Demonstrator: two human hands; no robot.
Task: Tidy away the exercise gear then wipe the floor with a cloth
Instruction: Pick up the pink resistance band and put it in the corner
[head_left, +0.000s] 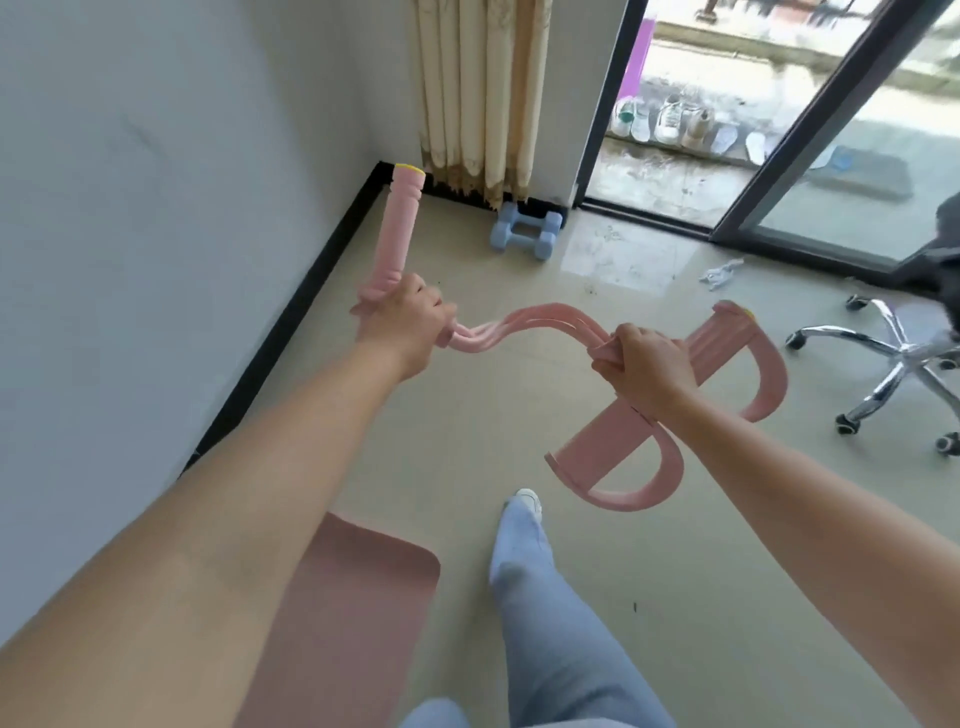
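Note:
I hold a pink pedal resistance puller (535, 322) in the air above the floor. My left hand (408, 325) grips the middle of its foam handle bar, whose upper end (397, 223) points up towards the wall corner. My right hand (647, 361) is closed on the foot-pedal end, where two pink loops (649, 467) hang down. The slack pink bands curve between my hands. Two light blue dumbbells (524, 231) lie on the floor by the curtain. A pink exercise mat (343, 613) lies flat near my feet. A small white cloth (719, 273) rests crumpled near the sliding door.
A white wall with black skirting (291, 322) runs along the left. A beige curtain (483, 93) hangs in the corner. An office chair with a chrome wheeled base (893, 364) stands at the right. The glass sliding door (810, 156) is open, with shoes outside.

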